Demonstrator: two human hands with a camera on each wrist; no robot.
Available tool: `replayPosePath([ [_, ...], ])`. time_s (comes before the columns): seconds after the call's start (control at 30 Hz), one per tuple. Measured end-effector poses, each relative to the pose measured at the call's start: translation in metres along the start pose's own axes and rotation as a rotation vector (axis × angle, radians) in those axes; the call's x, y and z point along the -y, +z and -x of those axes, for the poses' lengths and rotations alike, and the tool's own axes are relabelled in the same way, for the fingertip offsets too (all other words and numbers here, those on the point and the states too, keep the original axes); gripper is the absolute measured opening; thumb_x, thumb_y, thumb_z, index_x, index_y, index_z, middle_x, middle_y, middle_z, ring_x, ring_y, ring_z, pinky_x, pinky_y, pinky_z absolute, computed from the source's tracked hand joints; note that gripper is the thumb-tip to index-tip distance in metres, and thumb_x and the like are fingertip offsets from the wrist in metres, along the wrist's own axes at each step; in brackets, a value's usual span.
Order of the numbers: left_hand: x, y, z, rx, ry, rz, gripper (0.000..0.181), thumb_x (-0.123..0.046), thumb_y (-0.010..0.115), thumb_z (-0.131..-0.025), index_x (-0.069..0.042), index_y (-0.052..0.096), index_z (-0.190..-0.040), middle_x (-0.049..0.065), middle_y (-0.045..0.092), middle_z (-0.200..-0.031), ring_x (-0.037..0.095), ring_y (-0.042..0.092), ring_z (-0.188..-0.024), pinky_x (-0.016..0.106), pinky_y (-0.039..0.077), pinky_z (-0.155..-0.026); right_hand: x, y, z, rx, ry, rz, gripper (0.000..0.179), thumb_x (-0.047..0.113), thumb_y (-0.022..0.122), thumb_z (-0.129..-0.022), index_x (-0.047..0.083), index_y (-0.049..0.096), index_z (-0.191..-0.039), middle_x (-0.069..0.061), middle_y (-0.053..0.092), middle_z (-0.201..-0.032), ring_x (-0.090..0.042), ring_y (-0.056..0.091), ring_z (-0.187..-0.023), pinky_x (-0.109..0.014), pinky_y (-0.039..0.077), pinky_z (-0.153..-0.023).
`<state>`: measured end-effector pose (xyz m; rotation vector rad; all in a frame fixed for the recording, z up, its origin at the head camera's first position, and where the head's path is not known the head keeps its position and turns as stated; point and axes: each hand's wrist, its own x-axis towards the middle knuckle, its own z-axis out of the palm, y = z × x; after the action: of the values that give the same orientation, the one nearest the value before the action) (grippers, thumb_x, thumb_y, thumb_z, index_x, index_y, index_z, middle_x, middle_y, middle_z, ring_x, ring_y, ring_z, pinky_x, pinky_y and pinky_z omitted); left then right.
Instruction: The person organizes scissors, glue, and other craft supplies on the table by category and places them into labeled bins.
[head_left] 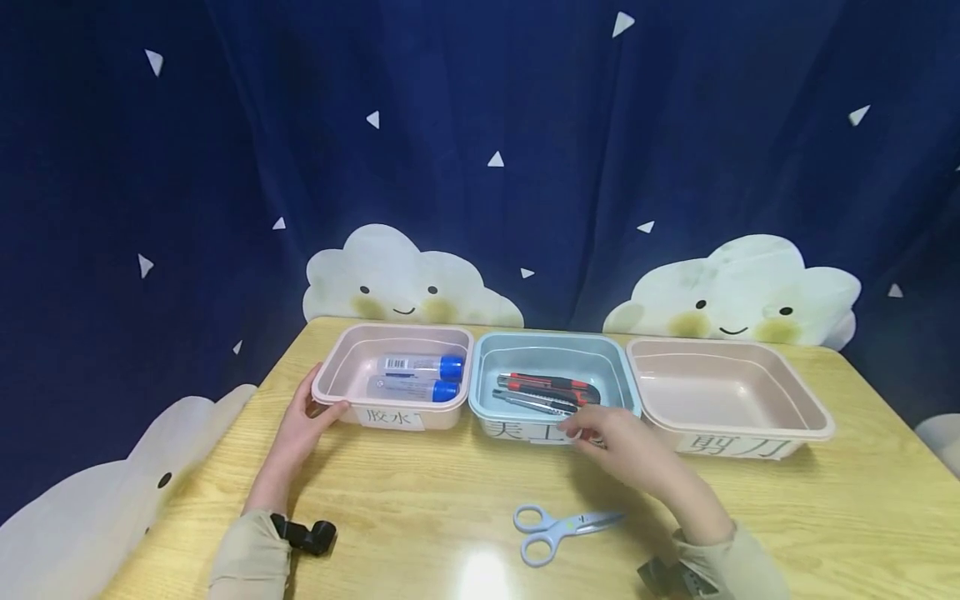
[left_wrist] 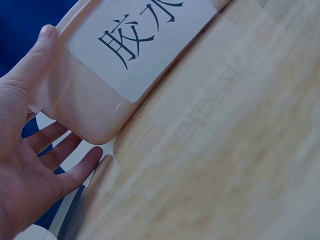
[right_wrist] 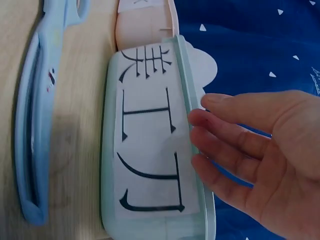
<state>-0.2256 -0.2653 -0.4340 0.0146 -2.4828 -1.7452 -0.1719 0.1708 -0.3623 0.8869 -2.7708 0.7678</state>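
Observation:
My left hand [head_left: 306, 417] rests at the front left corner of a pale pink bin [left_wrist: 85, 100], thumb on its front and fingers loosely spread by its side. Two clear glue tubes [head_left: 408, 389] with blue caps lie inside that bin. Over the front rim of the light blue bin [head_left: 555, 342] is my right hand [head_left: 626, 446], its fingers slightly bent with nothing between them. Behind its fingertips, a red-and-black utility knife [head_left: 551, 385] and a grey-and-black one [head_left: 532, 403] lie in this bin. Light blue scissors [head_left: 561, 528] lie on the table, in front of the blue bin.
A second pink bin [head_left: 813, 425] stands at the right of the row, with nothing visible inside. Each bin bears a white label [right_wrist: 150, 165] with black characters. Behind the wooden table [head_left: 405, 508] hangs a dark blue curtain [head_left: 450, 100] with clouds and triangles.

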Motion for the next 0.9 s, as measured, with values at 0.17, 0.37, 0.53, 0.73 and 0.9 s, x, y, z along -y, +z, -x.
replayPosePath([
  [0.17, 0.001, 0.0, 0.001, -0.002, -0.006, -0.017, 0.083, -0.024, 0.063, -0.086, -0.018, 0.009, -0.147, 0.016, 0.024, -0.147, 0.034, 0.033, -0.128, 0.047, 0.031, -0.101, 0.003, 0.006, 0.0, 0.072, -0.074, -0.027, 0.017, 0.003, 0.064, -0.079, 0.008, 0.068, -0.095, 0.001, 0.067, -0.09, -0.007, 0.059, -0.076, -0.024, 0.049, -0.07],
  [0.37, 0.001, 0.0, 0.0, -0.002, 0.001, 0.002, 0.083, -0.025, 0.064, -0.085, -0.02, 0.009, -0.147, 0.016, 0.022, -0.148, 0.035, 0.03, -0.129, 0.048, 0.03, -0.102, 0.005, 0.009, 0.0, 0.165, -0.07, -0.016, 0.019, 0.005, 0.066, -0.073, 0.012, 0.068, -0.091, 0.008, 0.064, -0.084, -0.007, 0.057, -0.076, -0.025, 0.048, -0.069],
  [0.53, 0.001, 0.0, 0.002, -0.001, -0.014, -0.028, 0.083, -0.026, 0.064, -0.085, -0.021, 0.009, -0.147, 0.015, 0.023, -0.148, 0.032, 0.032, -0.128, 0.045, 0.033, -0.1, 0.006, 0.016, 0.004, 0.279, -0.066, -0.066, 0.016, 0.008, 0.069, -0.071, 0.013, 0.067, -0.086, 0.008, 0.063, -0.082, -0.005, 0.056, -0.076, -0.023, 0.047, -0.069],
  [0.73, 0.001, 0.0, 0.003, 0.002, -0.018, -0.02, 0.083, -0.026, 0.063, -0.086, -0.021, 0.008, -0.148, 0.015, 0.022, -0.148, 0.033, 0.031, -0.129, 0.045, 0.032, -0.101, 0.009, 0.024, 0.006, 0.376, -0.01, -0.115, 0.018, 0.013, 0.072, -0.066, 0.018, 0.066, -0.082, 0.013, 0.059, -0.074, -0.001, 0.051, -0.069, -0.02, 0.043, -0.064],
  [0.9, -0.002, -0.001, -0.001, 0.002, -0.004, -0.039, 0.082, -0.027, 0.063, -0.086, -0.021, 0.009, -0.147, 0.014, 0.023, -0.148, 0.032, 0.032, -0.128, 0.018, 0.038, -0.09, 0.01, 0.026, 0.005, 0.442, 0.021, -0.106, 0.022, 0.013, 0.074, -0.063, 0.018, 0.064, -0.082, 0.012, 0.055, -0.07, -0.001, 0.048, -0.065, -0.019, 0.041, -0.061],
])
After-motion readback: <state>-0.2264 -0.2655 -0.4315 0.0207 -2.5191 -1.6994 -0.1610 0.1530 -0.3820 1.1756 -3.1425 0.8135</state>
